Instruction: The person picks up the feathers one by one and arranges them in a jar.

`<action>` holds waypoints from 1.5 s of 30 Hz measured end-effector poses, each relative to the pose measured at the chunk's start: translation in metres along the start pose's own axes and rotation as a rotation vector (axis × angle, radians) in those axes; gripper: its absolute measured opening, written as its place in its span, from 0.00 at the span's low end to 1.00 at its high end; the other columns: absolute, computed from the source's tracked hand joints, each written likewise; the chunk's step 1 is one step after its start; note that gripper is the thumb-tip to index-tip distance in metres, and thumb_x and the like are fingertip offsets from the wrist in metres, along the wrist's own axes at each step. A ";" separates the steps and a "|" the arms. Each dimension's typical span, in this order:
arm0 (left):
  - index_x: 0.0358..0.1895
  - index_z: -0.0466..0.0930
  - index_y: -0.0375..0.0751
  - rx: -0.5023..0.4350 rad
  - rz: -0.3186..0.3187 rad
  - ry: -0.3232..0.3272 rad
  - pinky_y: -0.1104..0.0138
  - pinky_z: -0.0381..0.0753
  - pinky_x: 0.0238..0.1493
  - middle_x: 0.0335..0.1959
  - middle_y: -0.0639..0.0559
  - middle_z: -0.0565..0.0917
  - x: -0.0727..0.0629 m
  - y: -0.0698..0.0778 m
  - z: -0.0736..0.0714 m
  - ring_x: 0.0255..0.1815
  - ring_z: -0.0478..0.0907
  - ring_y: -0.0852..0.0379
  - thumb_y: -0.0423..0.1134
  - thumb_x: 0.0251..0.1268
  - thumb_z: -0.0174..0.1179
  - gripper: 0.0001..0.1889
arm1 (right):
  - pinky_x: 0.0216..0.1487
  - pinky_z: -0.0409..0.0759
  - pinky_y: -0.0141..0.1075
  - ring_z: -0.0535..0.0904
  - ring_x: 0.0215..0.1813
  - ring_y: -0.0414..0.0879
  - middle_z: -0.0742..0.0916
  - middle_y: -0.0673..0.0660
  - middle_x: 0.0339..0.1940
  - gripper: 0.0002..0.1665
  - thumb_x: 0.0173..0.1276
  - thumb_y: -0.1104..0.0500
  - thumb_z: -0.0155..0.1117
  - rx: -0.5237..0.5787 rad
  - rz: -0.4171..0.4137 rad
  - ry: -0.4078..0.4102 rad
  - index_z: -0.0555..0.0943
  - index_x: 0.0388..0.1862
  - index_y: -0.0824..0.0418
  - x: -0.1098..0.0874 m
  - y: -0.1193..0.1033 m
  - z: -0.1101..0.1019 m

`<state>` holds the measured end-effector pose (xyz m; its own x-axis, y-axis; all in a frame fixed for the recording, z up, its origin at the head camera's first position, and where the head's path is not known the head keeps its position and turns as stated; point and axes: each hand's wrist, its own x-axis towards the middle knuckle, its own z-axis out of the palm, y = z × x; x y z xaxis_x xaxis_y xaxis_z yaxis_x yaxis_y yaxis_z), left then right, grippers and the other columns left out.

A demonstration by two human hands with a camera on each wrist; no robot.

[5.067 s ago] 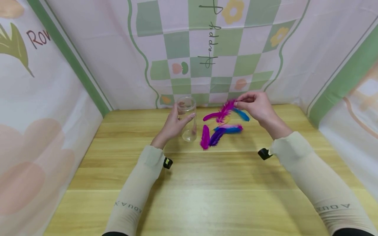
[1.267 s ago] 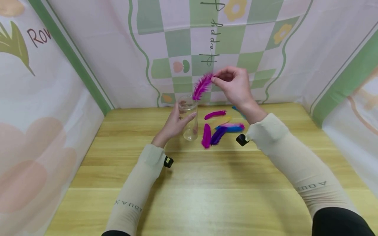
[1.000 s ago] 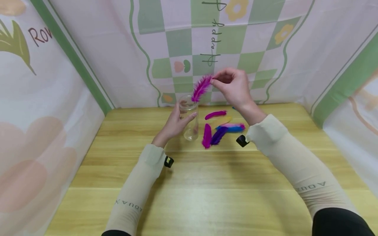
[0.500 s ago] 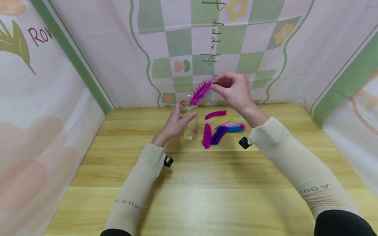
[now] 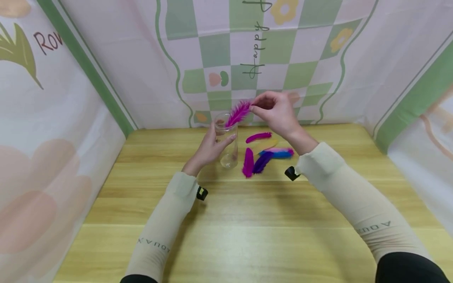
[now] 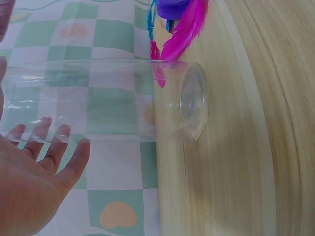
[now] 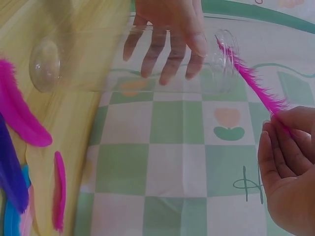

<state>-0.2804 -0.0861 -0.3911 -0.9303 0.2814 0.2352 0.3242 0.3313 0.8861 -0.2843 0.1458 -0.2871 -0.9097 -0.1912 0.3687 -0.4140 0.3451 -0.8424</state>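
Observation:
A clear glass jar (image 5: 228, 147) stands upright near the back of the wooden table. My left hand (image 5: 210, 147) grips it from the left, thumb on the near side and fingers behind the glass. Between thumb and fingertips my right hand (image 5: 277, 112) pinches one end of a fluffy magenta feather (image 5: 239, 113). The feather slants down to the left, its lower end inside the jar's mouth, as the right wrist view (image 7: 253, 81) also shows. To the right of the jar lie a magenta feather (image 5: 248, 163), a purple feather (image 5: 263, 162) and a thin magenta feather (image 5: 258, 137).
A yellow feather (image 5: 267, 145) and a blue and pink feather (image 5: 279, 153) lie beside the purple one on the wooden table (image 5: 226, 220). A checkered cloth backdrop (image 5: 216, 51) rises right behind the table's back edge, with printed cloth on both sides.
My right hand has lifted the fluffy feather off the pile, carried it left over the jar, then lowered it, its lower end entering the mouth. The left hand has stayed on the jar.

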 end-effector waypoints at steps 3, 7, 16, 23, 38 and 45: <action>0.78 0.53 0.44 0.006 -0.004 0.003 0.50 0.74 0.67 0.71 0.44 0.69 0.000 0.001 0.000 0.69 0.71 0.44 0.56 0.73 0.62 0.40 | 0.41 0.82 0.31 0.84 0.41 0.47 0.90 0.56 0.42 0.09 0.70 0.59 0.71 -0.015 0.000 -0.012 0.87 0.45 0.64 0.001 0.000 0.002; 0.78 0.53 0.45 -0.001 0.007 0.003 0.51 0.74 0.67 0.70 0.45 0.70 0.000 0.001 0.000 0.69 0.71 0.46 0.56 0.73 0.62 0.40 | 0.42 0.82 0.32 0.85 0.40 0.47 0.90 0.56 0.41 0.09 0.70 0.59 0.72 -0.033 -0.004 -0.025 0.87 0.44 0.63 0.001 0.000 0.005; 0.76 0.55 0.48 -0.030 0.032 0.003 0.49 0.75 0.66 0.66 0.46 0.75 0.000 0.000 0.001 0.66 0.73 0.49 0.53 0.74 0.62 0.36 | 0.42 0.83 0.33 0.85 0.42 0.50 0.90 0.57 0.41 0.07 0.70 0.61 0.72 -0.049 -0.001 -0.067 0.87 0.43 0.62 0.000 0.000 0.013; 0.75 0.56 0.48 -0.037 0.036 0.006 0.49 0.75 0.66 0.65 0.46 0.77 0.000 0.000 0.002 0.66 0.74 0.50 0.52 0.74 0.62 0.35 | 0.41 0.83 0.33 0.86 0.40 0.50 0.90 0.59 0.40 0.05 0.69 0.64 0.72 -0.062 -0.018 -0.088 0.87 0.42 0.63 0.002 0.002 0.018; 0.74 0.58 0.45 -0.027 0.058 0.016 0.53 0.73 0.67 0.64 0.47 0.78 0.001 0.001 0.001 0.66 0.74 0.51 0.49 0.74 0.63 0.33 | 0.40 0.83 0.32 0.85 0.40 0.48 0.90 0.59 0.39 0.05 0.70 0.64 0.71 -0.127 -0.046 -0.139 0.87 0.43 0.65 0.004 0.000 0.024; 0.75 0.56 0.40 -0.050 0.051 0.009 0.49 0.73 0.68 0.66 0.40 0.77 0.003 0.001 0.002 0.67 0.74 0.45 0.43 0.75 0.62 0.33 | 0.40 0.82 0.32 0.85 0.39 0.48 0.89 0.59 0.39 0.05 0.69 0.64 0.71 -0.147 -0.048 -0.152 0.87 0.42 0.64 0.005 0.002 0.026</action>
<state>-0.2819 -0.0830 -0.3903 -0.9143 0.2890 0.2838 0.3625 0.2716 0.8915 -0.2889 0.1215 -0.2967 -0.8776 -0.3437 0.3343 -0.4677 0.4601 -0.7547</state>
